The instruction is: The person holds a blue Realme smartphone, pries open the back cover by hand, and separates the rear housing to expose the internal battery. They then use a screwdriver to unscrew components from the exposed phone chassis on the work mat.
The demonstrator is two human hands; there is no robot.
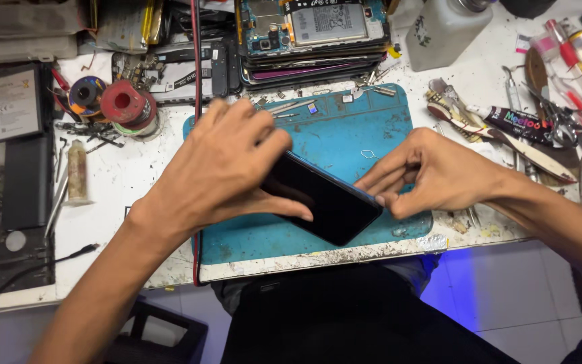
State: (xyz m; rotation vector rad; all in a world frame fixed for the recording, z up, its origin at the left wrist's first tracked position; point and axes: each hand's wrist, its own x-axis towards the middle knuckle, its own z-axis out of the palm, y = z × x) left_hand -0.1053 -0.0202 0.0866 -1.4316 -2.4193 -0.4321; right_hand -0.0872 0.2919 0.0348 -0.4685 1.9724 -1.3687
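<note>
Black phone point(325, 202) held tilted over the blue work mat point(351, 128), near the mat's 6 o'clock edge. Left hand point(217, 168) draped over the phone's 9 o'clock end, fingers point(264, 138) curled down across the top edge, thumb pressed flat on the dark screen. Right hand point(432, 172) at the phone's 3 o'clock corner, fingers pressed together, pinching that edge. Stack of opened phones point(311, 37) at 12 o'clock on the worktop point(122, 175); solder spools point(112, 101) at 10 o'clock; white bottle point(442, 30) at 1 o'clock.
</note>
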